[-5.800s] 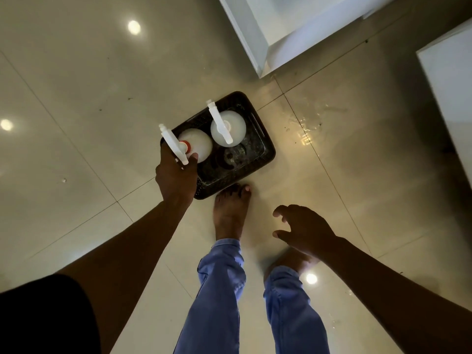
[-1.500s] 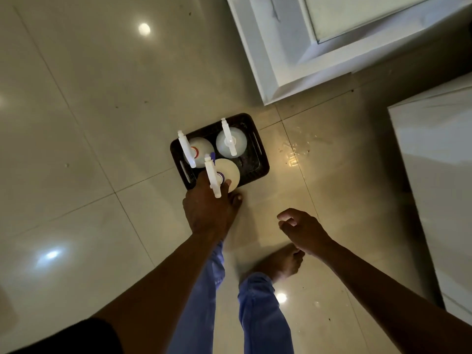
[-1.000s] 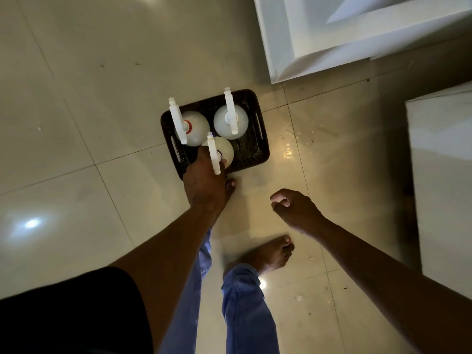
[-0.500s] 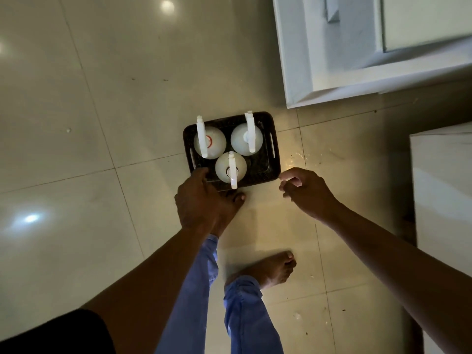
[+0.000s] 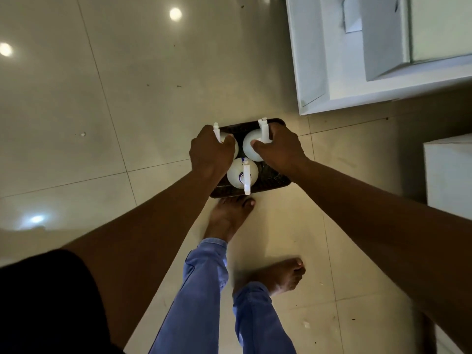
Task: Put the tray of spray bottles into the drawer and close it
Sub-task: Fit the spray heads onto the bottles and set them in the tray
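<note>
A dark woven tray [image 5: 271, 180] sits low over the tiled floor, just beyond my left foot [image 5: 228, 215]. It holds three white spray bottles: a near one [image 5: 238, 175], a far right one [image 5: 251, 149], and a far left one [image 5: 234, 149] mostly hidden. My left hand [image 5: 211, 152] curls down over the tray's left side. My right hand [image 5: 279, 148] curls over its right side, thumb against the far right bottle. The white drawer [image 5: 310, 60] stands open at the upper right, its corner close to the tray's far edge.
A white cabinet block [image 5: 449, 175] stands at the right edge. Glossy beige floor tiles [image 5: 102, 111] spread to the left with lamp reflections. My right foot [image 5: 278, 275] is set back behind the left one.
Both hands have moved forward onto the tray's two sides; half a second ago they hovered at its near edge. The third bottle had been set into the tray before that.
</note>
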